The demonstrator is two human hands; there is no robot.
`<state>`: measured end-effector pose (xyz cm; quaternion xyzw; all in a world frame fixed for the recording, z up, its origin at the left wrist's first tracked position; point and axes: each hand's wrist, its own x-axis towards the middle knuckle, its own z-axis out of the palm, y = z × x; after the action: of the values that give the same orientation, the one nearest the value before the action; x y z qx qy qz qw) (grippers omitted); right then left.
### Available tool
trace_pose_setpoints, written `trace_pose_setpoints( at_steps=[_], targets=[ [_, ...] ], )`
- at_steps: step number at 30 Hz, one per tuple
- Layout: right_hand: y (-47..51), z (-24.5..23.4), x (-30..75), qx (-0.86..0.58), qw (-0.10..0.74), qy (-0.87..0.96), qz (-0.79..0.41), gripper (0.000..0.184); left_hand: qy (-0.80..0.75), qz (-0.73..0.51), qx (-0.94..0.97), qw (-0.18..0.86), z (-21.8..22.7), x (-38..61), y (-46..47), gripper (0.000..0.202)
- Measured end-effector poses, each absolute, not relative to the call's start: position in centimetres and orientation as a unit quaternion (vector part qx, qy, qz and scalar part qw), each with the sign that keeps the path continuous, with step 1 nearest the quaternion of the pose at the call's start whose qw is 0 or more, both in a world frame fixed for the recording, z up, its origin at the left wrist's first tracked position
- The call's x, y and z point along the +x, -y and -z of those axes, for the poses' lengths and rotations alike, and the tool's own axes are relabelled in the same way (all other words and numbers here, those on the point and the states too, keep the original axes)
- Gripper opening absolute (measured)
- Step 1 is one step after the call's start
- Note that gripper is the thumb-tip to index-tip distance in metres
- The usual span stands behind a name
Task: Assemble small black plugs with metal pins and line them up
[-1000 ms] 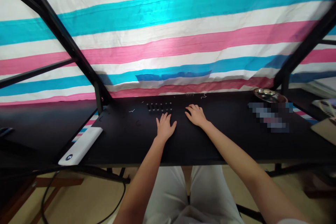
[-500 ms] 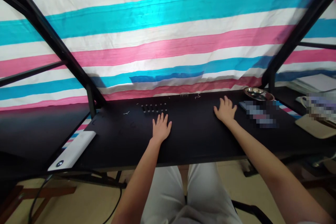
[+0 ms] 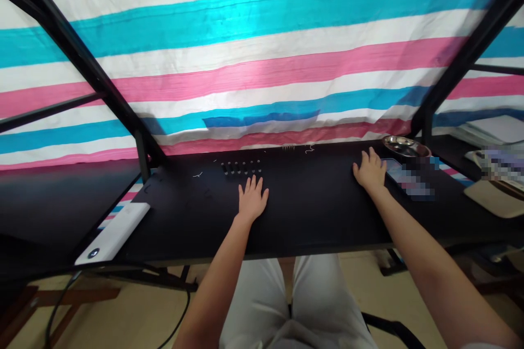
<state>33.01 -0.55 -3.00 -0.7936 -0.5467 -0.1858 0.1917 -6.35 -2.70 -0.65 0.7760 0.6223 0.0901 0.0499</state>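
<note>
My left hand (image 3: 251, 200) rests flat on the black table (image 3: 303, 207), fingers spread and nothing in it. Just beyond its fingertips stand several small dark pegs with light tips (image 3: 237, 168), set in two rows. Over to the right, my right hand (image 3: 370, 170) is open above or on the tabletop, its fingers apart. It is beside a phone-like flat object (image 3: 395, 170), partly blurred out; whether they touch I cannot tell. Behind that object sits a shiny metal dish (image 3: 405, 146), whose contents I cannot make out.
A white power strip or box (image 3: 114, 233) lies at the table's left edge. Small metal pieces (image 3: 288, 148) and white thread bits (image 3: 309, 149) lie at the back. Black frame posts (image 3: 98, 84) flank a striped sheet (image 3: 262, 73). Papers (image 3: 493, 130) are stacked at far right.
My right hand has moved to the right, closer to the phone-like object. My left hand has stayed in place. The view has shifted slightly.
</note>
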Motion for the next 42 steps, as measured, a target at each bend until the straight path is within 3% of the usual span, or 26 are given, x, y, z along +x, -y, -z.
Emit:
trace_pose_setpoints(
  at_steps=[7, 17, 36, 42],
  targets=[
    [1.4, 3.5, 32.2, -0.763, 0.184, 0.603, 0.146, 0.056, -0.605, -0.081, 0.790, 0.048, 0.9, -6.1, 2.9, 0.060],
    [1.1, 4.0, 32.2, -0.794, 0.091, 0.601, -0.005, 0.067, -0.605, -0.071, 0.792, 0.036, 0.9, -6.0, 2.9, 0.060],
    [1.1, 3.9, 31.8, -0.797, 0.086, 0.598, -0.013, 0.066, -0.603, -0.077, 0.793, 0.037, 1.1, -5.9, 2.8, 0.061],
    [1.2, 4.0, 31.9, -0.789, 0.121, 0.602, -0.007, 0.065, -0.603, -0.088, 0.792, 0.047, 1.0, -6.0, 2.8, 0.059]
  ],
)
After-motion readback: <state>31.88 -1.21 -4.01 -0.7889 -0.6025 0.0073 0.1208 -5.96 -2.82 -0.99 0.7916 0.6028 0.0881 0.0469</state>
